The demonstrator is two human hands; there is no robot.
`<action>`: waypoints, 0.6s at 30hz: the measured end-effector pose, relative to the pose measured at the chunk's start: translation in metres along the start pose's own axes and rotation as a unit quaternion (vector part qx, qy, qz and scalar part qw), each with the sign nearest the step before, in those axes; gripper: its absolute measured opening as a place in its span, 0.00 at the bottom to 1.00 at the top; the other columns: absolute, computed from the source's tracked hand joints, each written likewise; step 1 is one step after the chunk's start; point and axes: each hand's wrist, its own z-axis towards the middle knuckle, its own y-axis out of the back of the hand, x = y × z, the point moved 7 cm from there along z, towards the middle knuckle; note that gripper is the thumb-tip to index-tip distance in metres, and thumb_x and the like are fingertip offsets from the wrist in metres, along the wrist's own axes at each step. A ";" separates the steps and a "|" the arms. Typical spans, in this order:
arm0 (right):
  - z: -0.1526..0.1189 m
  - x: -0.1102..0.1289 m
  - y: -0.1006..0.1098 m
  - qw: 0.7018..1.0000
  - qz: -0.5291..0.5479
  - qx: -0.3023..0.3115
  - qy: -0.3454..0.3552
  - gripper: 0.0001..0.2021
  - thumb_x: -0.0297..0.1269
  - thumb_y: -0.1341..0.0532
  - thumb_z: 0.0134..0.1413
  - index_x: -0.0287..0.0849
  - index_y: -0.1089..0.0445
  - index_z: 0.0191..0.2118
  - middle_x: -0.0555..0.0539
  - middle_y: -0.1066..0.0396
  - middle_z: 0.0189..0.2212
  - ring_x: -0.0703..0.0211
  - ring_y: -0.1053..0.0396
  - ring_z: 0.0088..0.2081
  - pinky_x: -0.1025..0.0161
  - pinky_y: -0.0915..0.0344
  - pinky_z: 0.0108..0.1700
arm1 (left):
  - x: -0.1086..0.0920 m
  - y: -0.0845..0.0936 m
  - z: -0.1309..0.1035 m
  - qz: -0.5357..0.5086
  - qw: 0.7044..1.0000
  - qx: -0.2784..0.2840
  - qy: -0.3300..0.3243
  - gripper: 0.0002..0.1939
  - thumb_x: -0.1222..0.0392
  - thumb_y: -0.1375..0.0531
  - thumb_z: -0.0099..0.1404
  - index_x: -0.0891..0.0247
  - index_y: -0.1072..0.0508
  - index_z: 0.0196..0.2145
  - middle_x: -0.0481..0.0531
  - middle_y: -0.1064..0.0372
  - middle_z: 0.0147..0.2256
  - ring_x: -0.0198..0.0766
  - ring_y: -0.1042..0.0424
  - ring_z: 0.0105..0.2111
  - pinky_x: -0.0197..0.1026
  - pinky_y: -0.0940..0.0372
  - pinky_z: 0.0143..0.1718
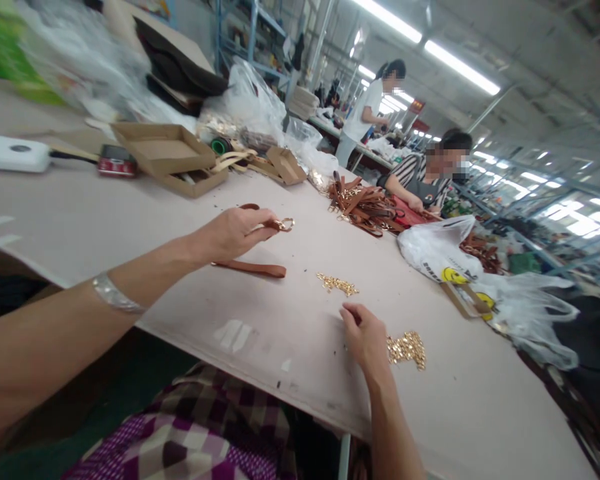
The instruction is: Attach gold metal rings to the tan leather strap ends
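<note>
My left hand (237, 235) is closed, pinching a brown leather strap with a gold metal clasp (286, 225) that sticks out past the fingertips. The strap's loop (250, 207) shows behind the knuckles. Just below this hand another brown strap (260, 268) lies on the table (310, 353). My right hand (367, 337) rests low over the tabletop with fingers curled together; whether something small is between them I cannot make out. Beyond its fingertips lies a small spread of gold metal pieces (338, 285), and a larger gold pile (406, 349) sits right beside it.
A heap of brown straps (363, 203) lies at the far edge, near a co-worker in a striped top (409, 177). White plastic bags (435, 250) stand at right. Open cardboard boxes (167, 153) and a red box (117, 161) are at left. Another person (367, 110) stands farther back.
</note>
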 end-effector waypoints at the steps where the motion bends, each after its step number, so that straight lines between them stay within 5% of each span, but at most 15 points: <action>1: 0.014 0.006 -0.010 1.000 -0.019 0.007 0.006 0.14 0.40 0.45 0.58 0.42 0.25 0.42 0.46 0.22 0.36 0.56 0.26 0.37 0.61 0.33 0.42 | -0.008 -0.003 -0.002 -0.001 1.000 0.004 0.008 0.08 0.58 0.40 0.64 0.65 0.26 0.36 0.47 0.31 0.30 0.34 0.33 0.34 0.34 0.39 0.42; 4: 0.041 0.017 -0.031 0.997 -0.074 0.019 0.015 0.12 0.35 0.45 0.58 0.43 0.24 0.41 0.45 0.22 0.35 0.55 0.27 0.38 0.61 0.36 0.41 | -0.020 -0.022 -0.016 -0.080 0.994 0.039 0.061 0.11 0.54 0.43 0.65 0.65 0.27 0.35 0.47 0.32 0.26 0.34 0.31 0.28 0.35 0.35 0.33; 11: 0.053 0.025 -0.047 0.981 -0.173 0.056 0.066 0.10 0.30 0.46 0.61 0.42 0.26 0.37 0.41 0.25 0.36 0.55 0.29 0.38 0.63 0.42 0.38 | -0.002 -0.083 -0.058 -0.328 0.915 0.094 0.214 0.12 0.60 0.43 0.61 0.66 0.28 0.41 0.49 0.31 0.32 0.30 0.31 0.26 0.33 0.36 0.28; 18: 0.055 0.029 -0.048 0.975 -0.161 0.086 0.123 0.07 0.29 0.45 0.61 0.42 0.31 0.34 0.43 0.28 0.34 0.56 0.32 0.38 0.64 0.44 0.39 | -0.005 -0.100 -0.073 -0.393 0.886 0.097 0.227 0.08 0.60 0.39 0.58 0.67 0.26 0.35 0.50 0.27 0.33 0.31 0.30 0.28 0.35 0.36 0.33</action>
